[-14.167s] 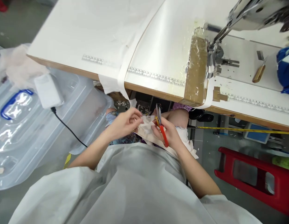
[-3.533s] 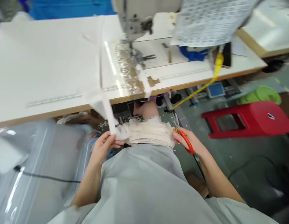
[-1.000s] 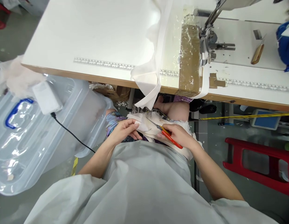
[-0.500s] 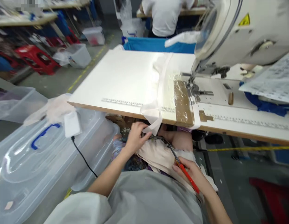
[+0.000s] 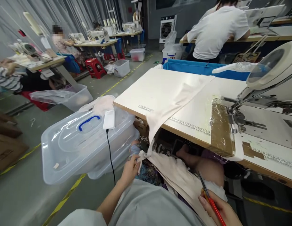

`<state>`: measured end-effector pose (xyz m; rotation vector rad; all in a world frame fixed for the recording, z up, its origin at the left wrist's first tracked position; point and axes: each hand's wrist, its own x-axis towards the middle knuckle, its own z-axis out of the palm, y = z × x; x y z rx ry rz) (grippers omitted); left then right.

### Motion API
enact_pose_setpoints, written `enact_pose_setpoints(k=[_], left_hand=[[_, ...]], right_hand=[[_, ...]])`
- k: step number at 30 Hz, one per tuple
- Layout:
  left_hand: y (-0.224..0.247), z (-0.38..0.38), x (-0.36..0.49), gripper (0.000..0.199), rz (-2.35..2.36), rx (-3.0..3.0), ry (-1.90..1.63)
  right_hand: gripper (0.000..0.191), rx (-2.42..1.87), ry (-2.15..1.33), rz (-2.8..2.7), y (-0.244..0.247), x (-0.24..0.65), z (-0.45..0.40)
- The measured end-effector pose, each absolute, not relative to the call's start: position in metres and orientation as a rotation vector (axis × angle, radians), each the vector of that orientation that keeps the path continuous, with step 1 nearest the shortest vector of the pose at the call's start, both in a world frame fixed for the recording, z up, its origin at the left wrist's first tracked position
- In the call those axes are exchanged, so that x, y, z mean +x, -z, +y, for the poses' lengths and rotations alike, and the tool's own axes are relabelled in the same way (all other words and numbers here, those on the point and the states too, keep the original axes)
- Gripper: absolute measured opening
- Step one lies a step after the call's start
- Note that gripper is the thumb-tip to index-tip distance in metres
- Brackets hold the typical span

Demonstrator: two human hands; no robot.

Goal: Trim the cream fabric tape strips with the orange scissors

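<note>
My left hand (image 5: 130, 172) pinches the end of a pale pink fabric strip (image 5: 157, 124). This strip hangs over the front edge of the white sewing table (image 5: 141, 84) and stretches back across its top. In my right hand (image 5: 220, 204) is a pair of scissors with red handles (image 5: 213, 203), blades pointing up and forward, away from the strip. Across my lap lies more pale pink fabric (image 5: 176, 172), between the two hands. The sewing machine (image 5: 273, 78) stands on the table to the right.
Left of the table is a lidded clear plastic box (image 5: 63, 153), with a white power bank (image 5: 109, 119), its black cable and pink fabric (image 5: 103, 105) on top. A blue cloth bin (image 5: 195, 67) adjoins the table's back. Co-workers sit at other machines beyond.
The view has swung left and up. My left hand has drawn the fabric strip down and left off the table edge. The scissors remain in my right hand, farther from the strip.
</note>
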<state>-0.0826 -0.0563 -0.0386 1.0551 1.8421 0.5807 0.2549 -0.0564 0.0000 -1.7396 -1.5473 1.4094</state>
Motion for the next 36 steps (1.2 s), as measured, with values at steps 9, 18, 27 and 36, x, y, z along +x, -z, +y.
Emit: enact_pose_setpoints(k=[9, 18, 27, 36], left_hand=[[-0.049, -0.008, 0.008, 0.024, 1.161, 1.674, -0.544], [-0.057, 0.016, 0.017, 0.038, 0.941, 1.223, -0.558], [-0.040, 0.016, 0.020, 0.046, 0.948, 0.777, -0.407], [-0.028, 0.020, 0.018, 0.045, 0.981, 0.778, -0.353]], right_hand=[[0.039, -1.685, -1.414, -1.844, -0.008, 0.279, -0.060], [0.045, -1.666, -1.507, -1.785, -0.039, 0.279, -0.048], [0.054, -1.519, -1.708, -2.064, -0.039, 0.268, -0.015], [0.051, -1.465, -1.890, -2.046, -0.022, 0.265, -0.008]])
